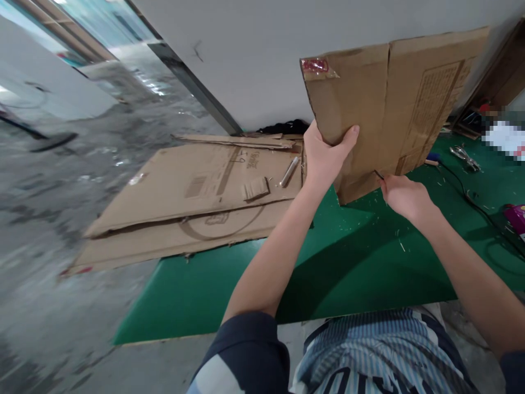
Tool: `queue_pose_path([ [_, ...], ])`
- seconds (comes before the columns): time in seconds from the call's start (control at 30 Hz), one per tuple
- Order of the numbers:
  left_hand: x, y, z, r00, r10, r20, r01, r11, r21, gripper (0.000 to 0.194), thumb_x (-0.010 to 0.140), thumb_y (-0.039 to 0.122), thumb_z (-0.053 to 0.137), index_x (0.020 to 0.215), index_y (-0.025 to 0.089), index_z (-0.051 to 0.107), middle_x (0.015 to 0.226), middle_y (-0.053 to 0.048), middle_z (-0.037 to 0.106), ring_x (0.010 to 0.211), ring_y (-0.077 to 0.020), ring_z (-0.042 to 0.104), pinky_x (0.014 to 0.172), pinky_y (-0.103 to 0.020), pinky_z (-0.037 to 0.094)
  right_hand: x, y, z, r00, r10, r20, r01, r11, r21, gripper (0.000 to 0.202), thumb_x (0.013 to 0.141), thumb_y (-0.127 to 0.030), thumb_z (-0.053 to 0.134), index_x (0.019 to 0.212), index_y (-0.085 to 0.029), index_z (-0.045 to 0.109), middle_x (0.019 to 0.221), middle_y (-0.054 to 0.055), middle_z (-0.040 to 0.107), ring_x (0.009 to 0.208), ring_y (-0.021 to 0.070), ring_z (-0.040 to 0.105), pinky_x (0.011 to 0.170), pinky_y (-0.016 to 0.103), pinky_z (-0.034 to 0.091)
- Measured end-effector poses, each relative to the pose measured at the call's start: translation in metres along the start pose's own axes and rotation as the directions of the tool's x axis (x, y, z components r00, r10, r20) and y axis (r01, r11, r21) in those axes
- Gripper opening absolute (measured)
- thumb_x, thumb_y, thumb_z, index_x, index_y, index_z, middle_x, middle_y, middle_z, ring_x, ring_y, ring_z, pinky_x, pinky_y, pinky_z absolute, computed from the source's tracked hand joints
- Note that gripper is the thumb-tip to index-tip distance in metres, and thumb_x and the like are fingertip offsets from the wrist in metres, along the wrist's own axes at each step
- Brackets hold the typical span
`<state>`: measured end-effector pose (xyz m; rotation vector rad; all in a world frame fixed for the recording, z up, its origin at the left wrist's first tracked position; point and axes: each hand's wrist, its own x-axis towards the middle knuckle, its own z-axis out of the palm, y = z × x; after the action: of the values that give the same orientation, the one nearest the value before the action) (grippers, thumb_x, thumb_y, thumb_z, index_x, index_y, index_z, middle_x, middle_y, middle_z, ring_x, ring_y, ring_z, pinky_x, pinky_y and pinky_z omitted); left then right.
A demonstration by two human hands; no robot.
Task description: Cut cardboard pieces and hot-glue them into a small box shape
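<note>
Left-hand grip (327, 156) clamped on the left edge of the cardboard sheet (369, 104), thumb on the near face. Right-hand grip (405, 198) closed around a thin dark tool (378, 174), tip at the sheet's lower part. Sheet is held up, tilted, over the green counter (197, 290), in front of the wall (246, 60).

Around it: cardboard stack (172, 186) to the left, with a small cardboard piece (256, 189) and a pale pen-like item (289, 172) on top. To the right: blue-ended item (432, 158), clear-looking item (464, 157), dark cord (470, 194), purple item (515, 219). The wall backs the sheet, stack sits close on the left, cord and loose items on the right. Pale scraps (402, 246) litter the surface below.

Hidden: left fingers behind the sheet, most of the tool inside the right fist. Can't tell if the tip is in the board or just on it, or if the sheet's bottom edge rests on the counter. Purple item cut off by the frame; far-right area pixelated, floor at left blurred.

Edges: stack overhangs the counter's left end. Green surface shows from below the sheet to the near edge, just in front of the torso; forearms cross over it.
</note>
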<state>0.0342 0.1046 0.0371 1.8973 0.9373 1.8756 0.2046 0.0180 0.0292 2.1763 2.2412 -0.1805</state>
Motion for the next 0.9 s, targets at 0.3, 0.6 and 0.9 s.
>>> queue_pose_path([
  [0.3,0.002,0.006,0.001,1.000,-0.001,-0.017,0.002,1.000,0.019,0.037,0.084,0.054,0.067,0.099,0.021,0.058,0.097,-0.004,0.069,0.104,-0.0231,0.069,0.094,-0.041,0.058,0.011,-0.004,-0.023,0.987,0.008,0.159,-0.015,0.999,0.047,0.031,0.096,-0.027,0.039,0.105,-0.015,0.066,0.108,0.020,0.070,0.100,0.0327,0.068,0.071,0.038,0.048],
  [0.6,0.003,-0.002,-0.001,1.000,0.005,0.000,-0.005,0.999,0.045,0.041,0.087,0.056,0.062,0.110,0.023,0.056,0.108,-0.004,0.068,0.112,-0.0228,0.066,0.102,-0.043,0.054,0.020,-0.004,-0.025,0.977,-0.031,0.213,0.021,0.999,0.047,0.031,0.095,-0.025,0.040,0.108,-0.014,0.066,0.112,0.022,0.068,0.100,0.0329,0.067,0.071,0.039,0.049],
  [0.9,0.018,-0.037,-0.025,0.999,0.025,0.029,-0.028,0.994,0.105,0.059,0.083,0.059,0.066,0.129,0.028,0.045,0.129,-0.008,0.059,0.128,-0.0267,0.056,0.111,-0.047,0.046,0.010,-0.006,0.009,1.000,-0.010,-0.027,0.014,0.992,0.122,0.048,0.102,-0.040,0.020,0.112,-0.012,0.058,0.097,0.020,0.069,0.084,0.0313,0.069,0.066,0.036,0.045],
])
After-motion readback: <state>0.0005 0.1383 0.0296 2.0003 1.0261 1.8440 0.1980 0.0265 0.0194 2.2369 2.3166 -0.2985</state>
